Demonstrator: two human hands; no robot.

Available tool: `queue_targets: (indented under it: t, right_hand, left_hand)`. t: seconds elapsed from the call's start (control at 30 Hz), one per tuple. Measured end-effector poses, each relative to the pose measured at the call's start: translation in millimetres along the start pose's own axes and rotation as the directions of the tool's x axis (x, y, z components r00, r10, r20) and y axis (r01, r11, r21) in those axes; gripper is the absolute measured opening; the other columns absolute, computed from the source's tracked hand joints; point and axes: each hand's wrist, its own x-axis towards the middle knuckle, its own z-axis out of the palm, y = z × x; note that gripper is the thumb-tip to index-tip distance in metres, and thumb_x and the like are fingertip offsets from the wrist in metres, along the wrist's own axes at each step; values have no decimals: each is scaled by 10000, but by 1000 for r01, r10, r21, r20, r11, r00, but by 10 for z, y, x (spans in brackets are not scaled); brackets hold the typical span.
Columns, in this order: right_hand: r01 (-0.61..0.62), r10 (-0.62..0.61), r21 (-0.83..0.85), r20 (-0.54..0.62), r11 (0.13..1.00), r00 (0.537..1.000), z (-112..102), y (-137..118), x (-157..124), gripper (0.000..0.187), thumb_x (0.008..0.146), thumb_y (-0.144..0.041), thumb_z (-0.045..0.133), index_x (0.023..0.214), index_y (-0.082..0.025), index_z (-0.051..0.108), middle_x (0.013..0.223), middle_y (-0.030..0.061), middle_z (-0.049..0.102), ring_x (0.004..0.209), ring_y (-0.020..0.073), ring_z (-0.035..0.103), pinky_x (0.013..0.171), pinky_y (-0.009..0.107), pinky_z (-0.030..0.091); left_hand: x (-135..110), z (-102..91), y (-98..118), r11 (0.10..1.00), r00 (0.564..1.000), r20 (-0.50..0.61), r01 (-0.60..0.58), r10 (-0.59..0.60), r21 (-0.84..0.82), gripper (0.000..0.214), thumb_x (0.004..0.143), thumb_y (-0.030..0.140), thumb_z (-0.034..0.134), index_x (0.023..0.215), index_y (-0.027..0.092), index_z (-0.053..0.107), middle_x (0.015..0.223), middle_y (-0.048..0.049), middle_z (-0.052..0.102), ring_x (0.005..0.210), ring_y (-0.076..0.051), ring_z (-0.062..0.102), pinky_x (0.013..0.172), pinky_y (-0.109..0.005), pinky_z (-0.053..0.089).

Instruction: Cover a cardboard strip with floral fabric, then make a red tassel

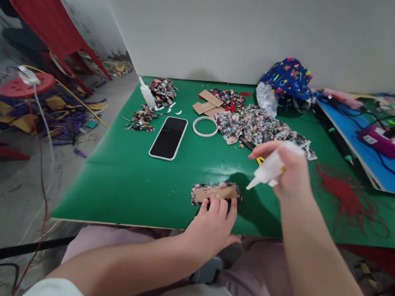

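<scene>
A brown cardboard strip (199, 193) lies on a slightly larger piece of dark floral fabric (197, 185) near the table's front edge. On its near side rest the fingertips of my left hand (212, 222), spread and lightly bent, with the thumb apart. My right hand (292, 172) is closed around a white glue bottle (269, 169). The bottle tilts, its nozzle pointing down and left, in the air right of the strip and apart from it. Faint marks show on the cardboard, but I cannot tell whether they are glue.
On the green table (119, 182) are a phone (169, 138), a white ring (205, 126), floral fabric scraps (256, 123), cardboard pieces (209, 103) and another glue bottle (147, 93). Red threads (347, 197) lie right. Beyond them sits a blue board (377, 143) with cables.
</scene>
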Motion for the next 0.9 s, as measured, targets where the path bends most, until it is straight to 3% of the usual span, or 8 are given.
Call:
queue_targets:
  t: [0.13, 0.23, 0.33, 0.47, 0.57, 0.7, 0.8, 0.9]
  right_hand:
    - [-117, 121, 73, -57, 990, 991, 236, 201, -22, 138, 691, -327, 627, 667, -194, 598, 637, -7, 646, 543, 123, 565, 486, 246, 419]
    - [-147, 163, 154, -94, 977, 982, 251, 224, -10, 162, 678, -301, 655, 661, -202, 528, 536, -43, 585, 531, 118, 563, 600, 279, 473]
    - [-205, 233, 341, -45, 918, 971, 222, 241, 9, 184, 709, -329, 624, 686, -222, 476, 455, -95, 453, 428, 80, 463, 676, 313, 503]
    - [-300, 297, 511, 90, 806, 951, 197, 307, 24, 232, 778, -446, 488, 882, -245, 538, 635, -53, 508, 588, 101, 539, 787, 353, 502]
    - [-371, 324, 555, 185, 745, 928, 198, 325, 12, 242, 764, -414, 532, 912, -226, 574, 728, -30, 538, 676, 109, 573, 838, 357, 487]
    - [-420, 335, 577, 253, 700, 908, 196, 282, -17, 196, 717, -362, 633, 830, -219, 560, 688, -38, 569, 620, 102, 584, 697, 302, 516]
    - [-432, 337, 547, 271, 717, 902, 178, 258, -26, 226, 690, -356, 668, 825, -237, 533, 601, -61, 563, 489, 77, 517, 562, 262, 507]
    - [-409, 326, 537, 248, 738, 912, 159, 261, -23, 222, 686, -316, 677, 853, -243, 550, 545, -83, 506, 442, 57, 451, 547, 240, 499]
  left_hand:
    - [-1, 15, 5, 1000, 1000, -1, 7, -7, -14, 789, 741, 626, 457, 1329, 111, 353, 1146, -207, 547, 1074, -317, 511, 882, -433, 434]
    - [2, 6, 8, 1000, 1000, 12, 7, -6, -28, 791, 735, 618, 479, 1330, 113, 355, 1137, -206, 552, 1080, -314, 507, 888, -435, 428]
    - [7, -9, 10, 999, 999, 33, 20, -19, -37, 791, 733, 617, 483, 1333, 117, 355, 1140, -209, 551, 1089, -312, 504, 896, -441, 421]
    - [11, -20, 10, 999, 1000, 13, 28, -28, -29, 791, 727, 612, 493, 1323, 107, 371, 1129, -217, 559, 1070, -317, 520, 887, -439, 436]
    - [11, -27, 9, 999, 1000, -3, 24, -24, -30, 785, 725, 612, 493, 1314, 104, 388, 1117, -215, 566, 1055, -318, 530, 877, -435, 449]
    - [9, -40, 7, 999, 1000, -6, 21, -21, -33, 776, 722, 608, 501, 1307, 107, 402, 1096, -206, 578, 1040, -319, 539, 864, -437, 460]
    - [6, -35, 7, 999, 1000, -15, 24, -24, -24, 783, 719, 603, 512, 1313, 106, 394, 1097, -207, 578, 1043, -323, 538, 866, -440, 458]
    - [5, -15, 9, 1000, 999, -21, 24, -24, -16, 793, 715, 609, 511, 1318, 108, 389, 1108, -208, 572, 1050, -323, 534, 872, -439, 454]
